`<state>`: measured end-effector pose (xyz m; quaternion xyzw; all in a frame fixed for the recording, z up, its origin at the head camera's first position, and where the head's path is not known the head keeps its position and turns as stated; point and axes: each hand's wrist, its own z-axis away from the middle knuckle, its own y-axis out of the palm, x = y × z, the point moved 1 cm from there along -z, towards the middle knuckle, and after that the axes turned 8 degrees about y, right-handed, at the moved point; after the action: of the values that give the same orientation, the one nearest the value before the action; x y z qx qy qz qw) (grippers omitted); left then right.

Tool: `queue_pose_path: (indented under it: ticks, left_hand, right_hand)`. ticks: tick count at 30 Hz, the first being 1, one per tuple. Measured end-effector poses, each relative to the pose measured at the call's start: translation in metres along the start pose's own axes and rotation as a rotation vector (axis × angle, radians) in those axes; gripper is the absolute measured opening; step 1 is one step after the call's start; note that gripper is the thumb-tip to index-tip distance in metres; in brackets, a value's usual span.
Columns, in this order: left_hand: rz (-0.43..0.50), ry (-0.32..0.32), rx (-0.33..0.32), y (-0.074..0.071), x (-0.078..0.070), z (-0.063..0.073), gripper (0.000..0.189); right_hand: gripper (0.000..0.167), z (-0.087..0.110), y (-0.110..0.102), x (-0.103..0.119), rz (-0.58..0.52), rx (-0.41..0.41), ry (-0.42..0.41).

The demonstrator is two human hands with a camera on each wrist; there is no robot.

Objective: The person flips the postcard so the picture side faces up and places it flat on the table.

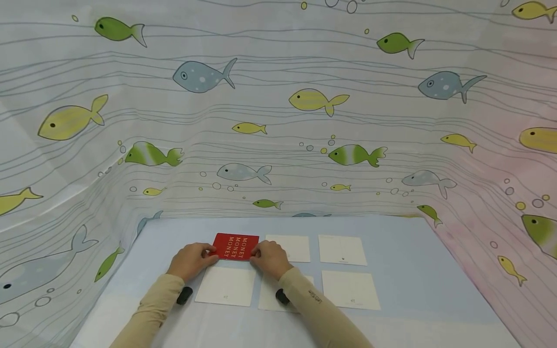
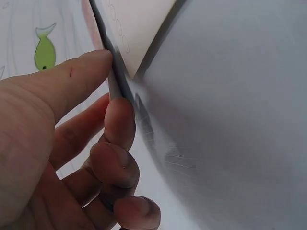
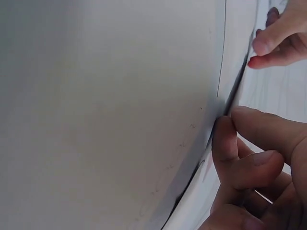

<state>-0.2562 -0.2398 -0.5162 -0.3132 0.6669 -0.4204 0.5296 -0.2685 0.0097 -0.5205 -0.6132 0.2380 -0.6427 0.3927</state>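
A flat red card (image 1: 235,245) printed with the word MONEY in several lines lies at the left end of the far row. My left hand (image 1: 190,261) pinches its left edge between thumb and fingertip, the other fingers curled loosely below, as the left wrist view shows. At the opposite edge, my right hand (image 1: 273,258) pinches the card the same way. Both wrist views show the card only as a thin edge. One white card (image 1: 296,247) is partly hidden behind the right hand, and another (image 1: 300,279) lies partly under the right forearm.
More white cards sit in two rows: one at far right (image 1: 342,250), one at near right (image 1: 350,290), one at near left (image 1: 225,286). They rest on a pale blue and white tabletop (image 1: 417,270). A fish-patterned sheet (image 1: 278,159) surrounds the table's back and sides.
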Motion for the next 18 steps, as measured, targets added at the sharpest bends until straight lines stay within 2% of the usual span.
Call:
queue_pose_path:
  ticks: [7,11,18]
  left_hand:
    - [-0.025,-0.009,0.018,-0.002,-0.004,0.000,0.033]
    - [-0.035,-0.002,0.017,-0.002,-0.005,-0.001,0.029]
    - [-0.039,0.030,-0.063,-0.002,-0.011,-0.011,0.024]
  right_hand:
    - [0.017,0.002,-0.003,0.001,0.042,0.006,0.008]
    - [0.018,0.006,-0.005,0.002,0.025,0.019,0.009]
    - [0.024,0.008,-0.016,-0.004,-0.051,0.003,-0.005]
